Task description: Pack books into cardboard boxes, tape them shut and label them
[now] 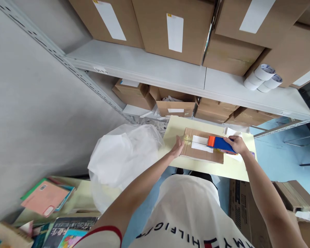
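Observation:
A brown cardboard box (217, 157) lies flat on the cream table, with a white label (197, 142) on its top and clear tape at its left end. My left hand (177, 147) holds the box at that left end, its fingers along the edge. In my right hand (236, 144) is a blue tape dispenser (220, 143) with an orange front. The dispenser's orange end rests over the label, near the middle of the box top. My right fingers wrap its rear part, and its underside is mostly hidden.
White paper (232, 132) lies behind my right hand on the table (175, 127). Shelves (170, 65) with cartons and white tape rolls (265, 73) rise beyond. A large translucent plastic bag (119, 155) stands to the left, near books (67, 227). Cartons (244, 206) stand at lower right.

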A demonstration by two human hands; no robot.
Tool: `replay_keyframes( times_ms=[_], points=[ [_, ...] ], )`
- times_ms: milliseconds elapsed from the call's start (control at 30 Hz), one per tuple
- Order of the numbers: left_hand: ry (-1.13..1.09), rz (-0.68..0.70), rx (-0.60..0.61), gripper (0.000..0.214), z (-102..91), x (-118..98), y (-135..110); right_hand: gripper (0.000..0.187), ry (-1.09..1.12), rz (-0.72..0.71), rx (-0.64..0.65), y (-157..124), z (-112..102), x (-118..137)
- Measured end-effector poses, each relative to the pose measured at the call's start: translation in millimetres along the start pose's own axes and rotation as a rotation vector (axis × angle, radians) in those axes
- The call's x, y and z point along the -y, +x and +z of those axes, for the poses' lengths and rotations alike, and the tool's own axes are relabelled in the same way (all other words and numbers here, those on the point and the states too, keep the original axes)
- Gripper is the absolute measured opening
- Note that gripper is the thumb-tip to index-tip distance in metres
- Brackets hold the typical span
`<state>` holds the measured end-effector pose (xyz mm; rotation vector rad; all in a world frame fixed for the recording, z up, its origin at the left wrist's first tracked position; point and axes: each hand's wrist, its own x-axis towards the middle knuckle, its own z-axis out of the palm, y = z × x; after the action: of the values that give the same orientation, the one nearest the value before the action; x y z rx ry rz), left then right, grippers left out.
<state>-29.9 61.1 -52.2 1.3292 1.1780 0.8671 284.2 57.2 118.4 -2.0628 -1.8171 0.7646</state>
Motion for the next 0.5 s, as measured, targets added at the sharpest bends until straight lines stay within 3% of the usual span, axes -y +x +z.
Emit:
replay_keyframes(
  times_ms=[100,200,400,500],
  points=[
    [0.482,0.209,0.134,0.146,-4.7,-26,0,0.072,-0.035,-0.009,0.031,3,-3,-3],
    [0.789,0.342,0.276,0.152,-0.5,-48,4,0.066,-0.093,-0.049,0.113,6,-7,-5],
    [0.933,0.254,0.302,0.153,2.5,-58,6,0.059,-0.107,-0.060,0.322,17,-14,-2],
    [1.002,0.202,0.322,0.153,0.5,-60,6,0.059,-0.073,-0.054,0.345,21,-33,-21]
  ],
)
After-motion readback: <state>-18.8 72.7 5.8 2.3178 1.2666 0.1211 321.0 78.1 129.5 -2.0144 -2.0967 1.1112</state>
